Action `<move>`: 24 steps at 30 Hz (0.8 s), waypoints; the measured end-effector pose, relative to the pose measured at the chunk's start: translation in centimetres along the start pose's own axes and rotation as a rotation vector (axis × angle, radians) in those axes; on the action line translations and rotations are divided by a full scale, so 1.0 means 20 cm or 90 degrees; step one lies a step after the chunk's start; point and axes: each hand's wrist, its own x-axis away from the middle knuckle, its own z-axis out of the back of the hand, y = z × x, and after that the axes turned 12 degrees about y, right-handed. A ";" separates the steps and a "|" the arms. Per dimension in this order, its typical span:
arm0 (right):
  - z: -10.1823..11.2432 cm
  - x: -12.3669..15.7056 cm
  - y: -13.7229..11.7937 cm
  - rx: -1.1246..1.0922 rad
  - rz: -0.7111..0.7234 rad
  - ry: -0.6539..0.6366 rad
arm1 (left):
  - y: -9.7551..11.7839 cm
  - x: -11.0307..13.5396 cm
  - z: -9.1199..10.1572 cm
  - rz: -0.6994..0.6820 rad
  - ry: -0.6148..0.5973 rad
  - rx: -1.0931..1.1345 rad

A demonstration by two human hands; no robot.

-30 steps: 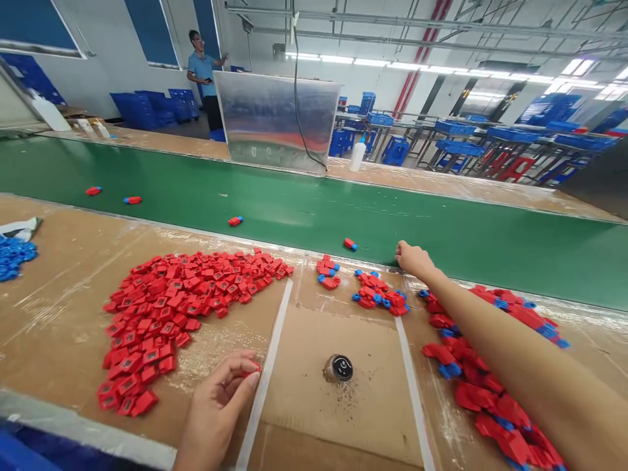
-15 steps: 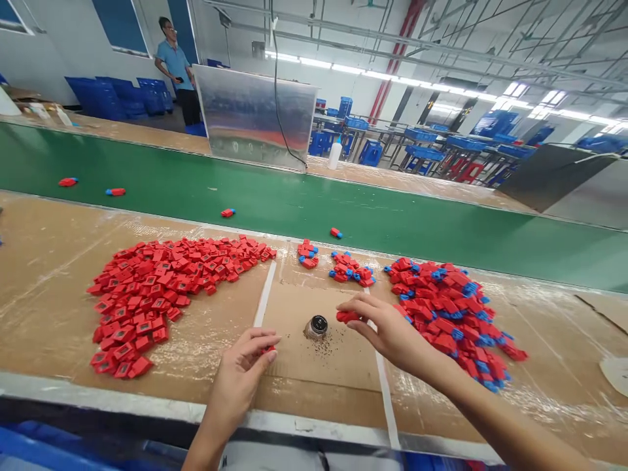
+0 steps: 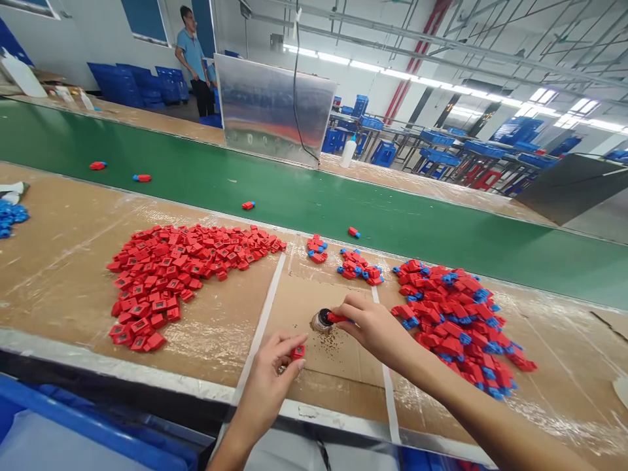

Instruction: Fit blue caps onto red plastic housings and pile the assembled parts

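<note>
My right hand (image 3: 373, 328) is shut on a small red plastic part (image 3: 336, 318), its tip against a round dark metal device (image 3: 322, 320). That device stands on a cardboard sheet (image 3: 324, 353) strewn with brown specks. My left hand (image 3: 271, 384) pinches another red part (image 3: 297, 352) between thumb and fingers, just above the cardboard. A large heap of red parts (image 3: 181, 275) lies left of my hands. To the right is a heap of red parts with blue pieces (image 3: 454, 320). Two small red-and-blue piles (image 3: 360, 267) sit beyond the cardboard.
A green conveyor belt (image 3: 343, 212) runs behind the bench, carrying several stray red parts. White tape strips (image 3: 260, 320) edge the cardboard. Blue pieces (image 3: 10, 219) lie far left. A person (image 3: 191, 62) stands beyond a metal sheet (image 3: 272, 108), near stacked blue crates (image 3: 118, 82).
My right hand has come down from the belt's edge to the round device, now with a red part against it. My left hand has shifted right, still holding a red part.
</note>
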 end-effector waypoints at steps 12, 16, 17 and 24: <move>0.09 0.08 -0.15 -0.251 -0.049 0.102 | 0.01 -0.03 -0.05 0.143 -0.032 0.126; 0.03 0.13 -0.22 -0.268 -0.053 0.065 | 0.01 -0.03 -0.05 0.155 -0.060 0.120; 0.02 0.13 -0.22 -0.268 -0.050 0.059 | 0.01 -0.03 -0.05 0.152 -0.071 0.117; -0.03 0.15 -0.23 -0.240 -0.045 0.026 | 0.01 -0.03 -0.06 0.138 -0.093 0.104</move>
